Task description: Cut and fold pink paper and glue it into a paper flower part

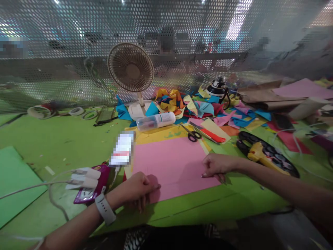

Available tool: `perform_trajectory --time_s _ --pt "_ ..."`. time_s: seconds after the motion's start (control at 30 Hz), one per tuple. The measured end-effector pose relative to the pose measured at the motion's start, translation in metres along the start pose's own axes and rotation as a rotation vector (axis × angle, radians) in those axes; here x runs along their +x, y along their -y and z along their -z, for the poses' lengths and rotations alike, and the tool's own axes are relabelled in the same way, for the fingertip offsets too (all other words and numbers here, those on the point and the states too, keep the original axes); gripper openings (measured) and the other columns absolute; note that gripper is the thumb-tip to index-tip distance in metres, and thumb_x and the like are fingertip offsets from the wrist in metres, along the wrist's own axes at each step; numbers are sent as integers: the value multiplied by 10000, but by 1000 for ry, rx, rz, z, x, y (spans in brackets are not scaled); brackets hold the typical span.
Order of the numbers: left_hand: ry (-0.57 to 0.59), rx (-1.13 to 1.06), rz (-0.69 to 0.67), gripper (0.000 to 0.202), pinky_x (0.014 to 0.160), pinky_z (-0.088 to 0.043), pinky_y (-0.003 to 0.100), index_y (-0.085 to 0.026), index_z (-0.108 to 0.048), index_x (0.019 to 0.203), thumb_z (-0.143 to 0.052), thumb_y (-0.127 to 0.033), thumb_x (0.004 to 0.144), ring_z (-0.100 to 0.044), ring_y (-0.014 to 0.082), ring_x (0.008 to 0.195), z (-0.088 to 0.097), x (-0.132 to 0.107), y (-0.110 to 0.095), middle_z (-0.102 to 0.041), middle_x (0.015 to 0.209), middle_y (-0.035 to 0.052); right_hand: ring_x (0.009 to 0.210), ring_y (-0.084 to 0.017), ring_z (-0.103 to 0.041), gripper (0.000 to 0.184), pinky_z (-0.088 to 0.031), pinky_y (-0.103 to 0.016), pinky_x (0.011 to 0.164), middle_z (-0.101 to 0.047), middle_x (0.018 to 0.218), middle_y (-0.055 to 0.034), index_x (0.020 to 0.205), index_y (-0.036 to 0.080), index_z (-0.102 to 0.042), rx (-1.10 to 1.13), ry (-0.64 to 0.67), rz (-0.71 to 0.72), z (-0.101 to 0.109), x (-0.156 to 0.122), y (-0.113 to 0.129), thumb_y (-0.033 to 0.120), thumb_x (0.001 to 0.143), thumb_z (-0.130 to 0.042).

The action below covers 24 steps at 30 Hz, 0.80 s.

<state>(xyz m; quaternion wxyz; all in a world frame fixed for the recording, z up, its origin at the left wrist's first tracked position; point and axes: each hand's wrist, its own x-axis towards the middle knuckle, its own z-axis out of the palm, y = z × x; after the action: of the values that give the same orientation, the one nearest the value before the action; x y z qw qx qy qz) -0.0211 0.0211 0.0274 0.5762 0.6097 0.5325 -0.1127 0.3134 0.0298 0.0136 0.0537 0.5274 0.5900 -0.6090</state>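
Note:
A pink sheet of paper [171, 163] lies in front of me over yellow paper [145, 138]. My left hand [137, 189] is closed at its lower left corner, thumb on top and the other fingers curled at the near edge. At the right edge of the sheet, my right hand [215, 166] is also closed, with thumb and fingers pinched together at the paper. Just beyond the sheet are black-handled scissors [192, 134] and a red-handled cutter [213, 135]. A lit phone [123, 148] sits on the left of the paper.
A clear bottle [156, 121] lies before a small fan [131, 67]. Folded coloured papers [177, 102] are piled at the back. On the right, a yellow glue gun [262, 156] rests on a black tray [283, 161]. Chargers [85, 178] with cables stand on the left.

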Motion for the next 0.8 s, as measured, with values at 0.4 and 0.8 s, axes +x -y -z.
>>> perform_trajectory --time_s 0.4,0.8 --pt "-145 34 -37 533 345 -355 211 -195 -431 483 -462 -638 779 -482 114 288 10 -28 24 -541 374 -6 358 -97 -514 380 -411 -180 363 -541 423 51 643 165 -537 34 -14 55 11 -6 -11 486 621 -739" --pt "-543 725 -867 421 999 -395 348 -233 -463 1311 -372 -412 941 -502 205 1194 -14 0 -21 -538 1323 53 501 -142 -578 381 -433 -232 457 -626 621 -27 779 173 -550 -104 -691 234 28 -14 0 552 798 -520"
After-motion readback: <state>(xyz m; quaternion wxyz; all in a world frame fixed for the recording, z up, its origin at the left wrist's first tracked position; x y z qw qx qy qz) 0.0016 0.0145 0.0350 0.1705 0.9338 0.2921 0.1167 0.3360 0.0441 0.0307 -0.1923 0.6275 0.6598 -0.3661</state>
